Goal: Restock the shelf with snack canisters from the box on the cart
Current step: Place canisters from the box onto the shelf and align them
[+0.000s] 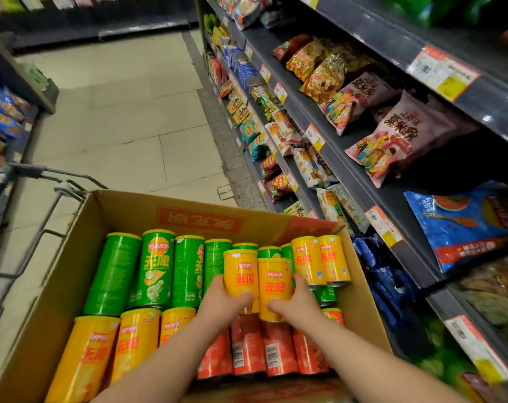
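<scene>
I see both forearms stretched forward over the box [72, 271]. The left hand [223, 301] curls round the left yellow canister [240, 271], and the right hand [298, 301] grips the right yellow canister [274, 283], the two touching, upright.

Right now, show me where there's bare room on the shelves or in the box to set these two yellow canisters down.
Barest, though dim: the shelf stretch right of the lower pink bag, above the blue bag. The box is crowded: canisters pack it, no floor showing, round the left hand and right hand, each gripping a yellow canister.
</scene>
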Action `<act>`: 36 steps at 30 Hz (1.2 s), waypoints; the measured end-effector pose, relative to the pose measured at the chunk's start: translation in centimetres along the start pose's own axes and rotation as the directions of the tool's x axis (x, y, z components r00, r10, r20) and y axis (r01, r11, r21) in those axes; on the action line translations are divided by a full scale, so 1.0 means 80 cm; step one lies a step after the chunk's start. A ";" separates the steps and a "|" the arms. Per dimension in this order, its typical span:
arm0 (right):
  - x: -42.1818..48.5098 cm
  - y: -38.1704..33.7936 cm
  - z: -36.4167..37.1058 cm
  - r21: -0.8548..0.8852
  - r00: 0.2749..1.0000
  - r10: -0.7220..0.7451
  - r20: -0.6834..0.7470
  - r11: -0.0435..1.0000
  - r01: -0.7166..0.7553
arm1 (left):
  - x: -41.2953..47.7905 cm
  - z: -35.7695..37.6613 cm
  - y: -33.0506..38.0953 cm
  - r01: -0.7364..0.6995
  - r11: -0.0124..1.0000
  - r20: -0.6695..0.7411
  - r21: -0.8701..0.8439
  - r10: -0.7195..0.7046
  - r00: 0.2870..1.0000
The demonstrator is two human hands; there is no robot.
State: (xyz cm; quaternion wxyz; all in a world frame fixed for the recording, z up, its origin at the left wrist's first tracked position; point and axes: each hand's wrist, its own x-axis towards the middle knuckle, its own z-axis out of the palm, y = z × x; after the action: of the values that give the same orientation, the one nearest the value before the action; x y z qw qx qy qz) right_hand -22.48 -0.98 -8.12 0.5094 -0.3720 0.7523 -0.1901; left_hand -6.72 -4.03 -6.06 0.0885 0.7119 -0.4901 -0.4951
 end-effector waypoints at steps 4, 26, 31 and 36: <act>-0.037 -0.007 -0.004 0.075 0.998 -0.027 -0.065 0.997 0.032 | -0.027 -0.014 0.006 -0.091 0.995 0.027 -0.034 0.091 0.995; -0.320 0.035 -0.058 0.249 0.816 -0.043 -0.577 0.942 0.226 | -0.223 0.000 0.030 -0.534 0.808 0.309 -0.249 0.589 0.747; -0.378 0.052 -0.084 0.276 0.745 -0.044 -0.666 0.913 0.301 | -0.260 0.024 0.050 -0.584 0.748 0.384 -0.314 0.663 0.643; -0.429 0.073 -0.125 0.239 0.640 -0.025 -0.768 0.916 0.322 | -0.304 0.057 0.080 -0.578 0.706 0.446 -0.409 0.707 0.549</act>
State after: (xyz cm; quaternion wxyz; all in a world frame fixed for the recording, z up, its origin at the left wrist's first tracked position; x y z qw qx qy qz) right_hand -26.70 27.73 13.52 0.1897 -0.2333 0.8076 -0.5074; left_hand -14.92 13.50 10.64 0.1887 0.2832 -0.6634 -0.6665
